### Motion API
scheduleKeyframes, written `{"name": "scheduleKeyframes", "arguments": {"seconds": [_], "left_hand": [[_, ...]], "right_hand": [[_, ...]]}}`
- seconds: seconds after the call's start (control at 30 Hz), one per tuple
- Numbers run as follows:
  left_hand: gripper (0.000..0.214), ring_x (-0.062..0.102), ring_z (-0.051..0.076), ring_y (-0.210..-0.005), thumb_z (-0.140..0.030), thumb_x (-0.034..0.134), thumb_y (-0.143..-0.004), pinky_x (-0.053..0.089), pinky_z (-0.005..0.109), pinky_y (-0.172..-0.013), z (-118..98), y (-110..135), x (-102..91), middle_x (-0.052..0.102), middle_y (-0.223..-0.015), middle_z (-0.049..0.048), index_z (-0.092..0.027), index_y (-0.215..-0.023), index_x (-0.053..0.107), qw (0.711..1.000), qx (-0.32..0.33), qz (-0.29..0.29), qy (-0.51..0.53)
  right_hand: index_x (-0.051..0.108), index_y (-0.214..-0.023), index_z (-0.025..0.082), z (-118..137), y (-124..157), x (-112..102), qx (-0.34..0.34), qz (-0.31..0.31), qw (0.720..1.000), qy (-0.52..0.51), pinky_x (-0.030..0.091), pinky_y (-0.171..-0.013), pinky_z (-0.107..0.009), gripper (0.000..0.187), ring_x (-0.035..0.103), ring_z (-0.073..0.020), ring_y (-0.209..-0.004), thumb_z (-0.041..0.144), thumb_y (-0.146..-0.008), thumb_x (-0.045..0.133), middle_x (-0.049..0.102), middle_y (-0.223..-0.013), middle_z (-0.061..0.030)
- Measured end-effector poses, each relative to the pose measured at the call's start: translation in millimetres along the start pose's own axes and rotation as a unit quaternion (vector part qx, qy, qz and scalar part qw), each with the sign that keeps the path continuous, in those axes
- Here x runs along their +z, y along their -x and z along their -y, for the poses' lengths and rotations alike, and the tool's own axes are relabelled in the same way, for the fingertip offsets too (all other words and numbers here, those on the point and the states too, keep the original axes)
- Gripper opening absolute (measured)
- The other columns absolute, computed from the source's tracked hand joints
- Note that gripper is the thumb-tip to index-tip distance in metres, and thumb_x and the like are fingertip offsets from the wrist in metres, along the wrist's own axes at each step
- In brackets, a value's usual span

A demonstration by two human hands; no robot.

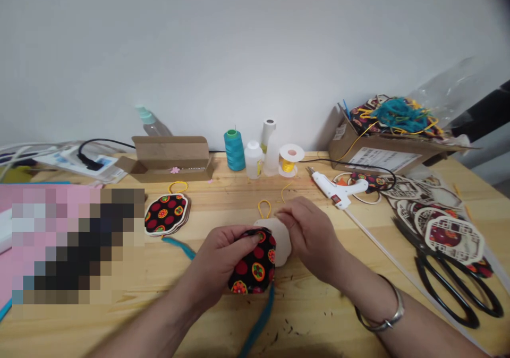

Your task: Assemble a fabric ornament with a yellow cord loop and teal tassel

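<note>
My left hand [225, 254] is closed on a black fabric-covered panel [255, 270] with red and yellow flower prints, its thumb pressed on the front. Behind the panel, partly hidden, is a pale scalloped board [281, 241]. A yellow cord loop [264, 208] stands out at its top, and a teal tassel [261, 315] hangs below the fabric panel. My right hand [308, 236] is at the pale board's upper right edge, thumb and fingers pinched together. What is between those fingertips is too small to make out.
To the left lies a stack of similar fabric pieces [167, 214]. A white glue gun [337, 188], large black scissors [446, 273] and cut-out frames [454, 236] are on the right. Behind stand a teal thread cone [234, 151], a bottle [254, 161] and cardboard boxes [171, 156].
</note>
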State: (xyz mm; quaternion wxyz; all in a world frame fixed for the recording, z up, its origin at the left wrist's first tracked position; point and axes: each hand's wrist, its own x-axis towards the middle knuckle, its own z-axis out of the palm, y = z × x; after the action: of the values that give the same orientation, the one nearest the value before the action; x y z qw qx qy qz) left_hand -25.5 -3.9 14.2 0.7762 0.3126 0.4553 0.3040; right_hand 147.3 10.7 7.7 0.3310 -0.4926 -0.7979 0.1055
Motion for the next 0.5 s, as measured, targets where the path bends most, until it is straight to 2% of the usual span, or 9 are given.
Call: {"name": "scheduleKeyframes", "arguments": {"seconds": [0.07, 0.17, 0.3, 0.5], "left_hand": [[0.021, 0.064, 0.017, -0.056, -0.026, 0.06, -0.076, 0.051, 0.028, -0.053, -0.1, -0.3, -0.1, 0.069, -0.065, 0.0039, -0.016, -0.092, 0.069, 1.0, 0.006, 0.003, 0.003], [0.019, 0.063, 0.014, -0.059, -0.024, 0.061, -0.075, 0.05, 0.026, -0.06, -0.5, -1.0, 0.8, 0.069, -0.067, 0.0025, -0.016, -0.09, 0.07, 0.999, 0.032, 0.0, 0.002], [0.018, 0.063, 0.014, -0.067, -0.023, 0.063, -0.074, 0.048, 0.023, -0.064, -0.2, -1.6, 0.6, 0.07, -0.071, 0.0026, -0.017, -0.089, 0.071, 0.999, 0.04, -0.013, -0.015], [0.02, 0.062, 0.015, -0.067, -0.025, 0.062, -0.074, 0.047, 0.026, -0.066, 0.9, -2.8, 0.2, 0.07, -0.073, 0.0023, -0.018, -0.089, 0.071, 0.996, 0.058, -0.025, -0.06]], "right_hand": [[0.057, -0.083, 0.015, 0.9, 0.6, -1.0, -0.056, -0.01, 0.998, -0.028, 0.038, -0.068, -0.028, 0.014, 0.049, -0.0155, -0.075, 0.016, -0.087, 0.043, 0.059, -0.077, -0.005], [0.058, -0.087, 0.015, -0.4, 4.8, 1.0, -0.134, 0.003, 0.991, 0.003, 0.036, -0.069, -0.03, 0.014, 0.048, -0.0158, -0.075, 0.015, -0.086, 0.044, 0.061, -0.078, -0.0046], [0.058, -0.09, 0.015, -3.8, 9.2, 4.1, -0.154, 0.024, 0.986, 0.055, 0.034, -0.069, -0.032, 0.014, 0.047, -0.0163, -0.076, 0.015, -0.086, 0.044, 0.061, -0.08, -0.0043], [0.059, -0.089, 0.014, 0.3, 7.7, 1.4, -0.183, 0.062, 0.972, 0.133, 0.033, -0.066, -0.034, 0.016, 0.047, -0.0186, -0.075, 0.014, -0.085, 0.043, 0.06, -0.077, -0.0059]]}}
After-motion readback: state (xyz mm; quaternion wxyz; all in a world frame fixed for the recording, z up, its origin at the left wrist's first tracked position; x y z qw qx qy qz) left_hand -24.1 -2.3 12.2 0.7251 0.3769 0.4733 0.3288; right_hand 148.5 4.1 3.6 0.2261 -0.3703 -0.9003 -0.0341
